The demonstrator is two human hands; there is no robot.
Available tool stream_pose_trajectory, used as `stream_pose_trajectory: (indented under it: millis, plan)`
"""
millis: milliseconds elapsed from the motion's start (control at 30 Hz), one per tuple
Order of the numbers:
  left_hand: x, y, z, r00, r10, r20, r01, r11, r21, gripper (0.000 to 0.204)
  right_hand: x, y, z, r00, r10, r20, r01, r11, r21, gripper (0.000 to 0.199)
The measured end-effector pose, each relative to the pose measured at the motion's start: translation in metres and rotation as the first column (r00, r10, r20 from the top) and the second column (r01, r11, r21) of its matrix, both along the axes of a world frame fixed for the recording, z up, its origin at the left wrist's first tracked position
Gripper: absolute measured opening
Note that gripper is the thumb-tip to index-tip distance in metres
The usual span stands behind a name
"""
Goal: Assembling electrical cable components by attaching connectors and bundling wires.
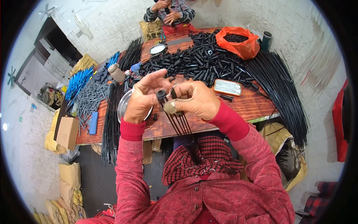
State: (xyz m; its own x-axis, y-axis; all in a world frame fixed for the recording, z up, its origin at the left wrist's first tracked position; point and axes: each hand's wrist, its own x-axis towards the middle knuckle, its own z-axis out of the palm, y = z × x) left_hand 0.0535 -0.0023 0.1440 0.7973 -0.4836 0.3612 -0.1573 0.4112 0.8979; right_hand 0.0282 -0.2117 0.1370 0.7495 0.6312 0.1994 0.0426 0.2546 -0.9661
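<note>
In front of my chest, a bundle of thin black rods [181,125] hangs from a small black round hub [161,95], its lower ends reaching my lap. My left hand [143,96] has its thumb against the hub, with the upper fingers extended; part of its grip is hidden. My right hand [199,100] is closed, pinching the tops of the rods beside the hub. A tan cover [170,107] sits on the right thumb. Just behind my left hand, a round metal dish [122,108] rests on the table.
A pile of black tubular parts [194,61] spreads over the wooden table [164,128]. Long black rods [279,89] lie at right, grey pieces [91,95] at left. An orange bag [246,50], a rectangular tin [228,87] and a bottle [116,73] stand around. Another person [169,16] works opposite.
</note>
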Motion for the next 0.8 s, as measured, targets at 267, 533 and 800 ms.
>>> stream_pose_trajectory:
  millis: [267,533,800]
  plan:
    - [-0.044,-0.007,0.032,0.917,0.374,0.136,-0.398,0.86,0.318,0.038,0.001,0.015,-0.009,0.897,-0.391,0.206,0.411,0.909,-0.065,0.021]
    - [-0.051,-0.011,0.035,0.905,0.368,0.213,-0.424,0.827,0.37,0.028,-0.004,0.012,0.005,0.772,-0.38,0.509,0.531,0.826,-0.189,0.015]
    - [-0.043,-0.005,0.023,0.901,0.417,0.119,-0.433,0.86,0.271,0.028,-0.005,0.013,-0.011,0.909,-0.358,0.214,0.358,0.933,0.04,0.015]
